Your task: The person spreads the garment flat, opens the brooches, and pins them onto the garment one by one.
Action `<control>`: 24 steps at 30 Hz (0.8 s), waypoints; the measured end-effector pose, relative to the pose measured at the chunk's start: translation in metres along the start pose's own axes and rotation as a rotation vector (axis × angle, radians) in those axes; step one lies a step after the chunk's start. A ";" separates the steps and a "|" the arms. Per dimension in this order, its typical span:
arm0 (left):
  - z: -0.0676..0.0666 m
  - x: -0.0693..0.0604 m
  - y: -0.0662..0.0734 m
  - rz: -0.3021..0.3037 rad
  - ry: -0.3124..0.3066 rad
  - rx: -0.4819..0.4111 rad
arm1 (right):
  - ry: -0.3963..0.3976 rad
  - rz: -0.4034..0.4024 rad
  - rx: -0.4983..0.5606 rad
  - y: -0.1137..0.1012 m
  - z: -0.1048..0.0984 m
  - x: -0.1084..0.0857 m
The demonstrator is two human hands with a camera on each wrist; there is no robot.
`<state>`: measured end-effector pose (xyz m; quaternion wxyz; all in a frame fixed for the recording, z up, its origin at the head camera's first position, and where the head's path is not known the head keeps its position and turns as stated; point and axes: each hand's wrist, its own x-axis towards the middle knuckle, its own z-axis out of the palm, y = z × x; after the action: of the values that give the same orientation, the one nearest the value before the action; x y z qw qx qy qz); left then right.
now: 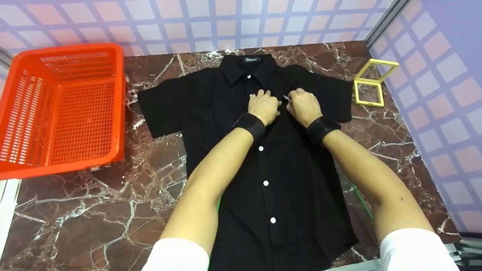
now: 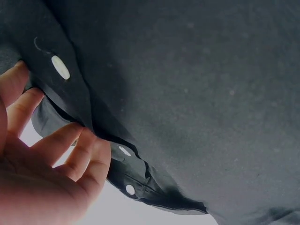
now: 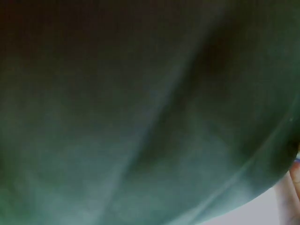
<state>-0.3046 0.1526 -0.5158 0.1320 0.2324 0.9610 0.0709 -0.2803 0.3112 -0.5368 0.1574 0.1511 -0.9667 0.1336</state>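
A black short-sleeved shirt (image 1: 290, 180) lies spread out, collar away from me, with white buttons (image 1: 266, 183) down its front. On the upper chest beside the button strip rests my left hand (image 1: 264, 107). The left wrist view shows that hand's fingertips (image 2: 101, 145) touching the cloth near a white button (image 2: 60, 67), fingers fairly straight. Just to its right, my right hand (image 1: 305, 106) pinches a slim purple-and-white stick-like thing (image 1: 287, 98) over the chest. Its exact kind is too small to tell. Dark cloth fills most of the right wrist view, with fingers only at the edge.
An orange-red plastic basket (image 1: 84, 120) stands at the left. On the right, by the wall, a yellow-framed hinged case (image 1: 369, 82) stands with its lid raised. The brown marbled tabletop (image 1: 150, 210) ends at checked walls behind and at right.
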 end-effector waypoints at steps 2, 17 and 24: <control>0.000 0.001 0.000 -0.003 -0.004 0.001 | 0.006 -0.008 -0.003 0.000 0.000 0.000; 0.001 0.006 0.001 -0.009 -0.055 0.024 | 0.005 0.002 -0.013 0.000 0.001 0.002; 0.001 0.006 0.002 -0.011 -0.066 0.030 | -0.002 0.013 -0.015 -0.001 0.001 0.002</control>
<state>-0.3089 0.1575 -0.5177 0.1607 0.2311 0.9584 0.0478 -0.2824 0.3097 -0.5363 0.1567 0.1437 -0.9688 0.1274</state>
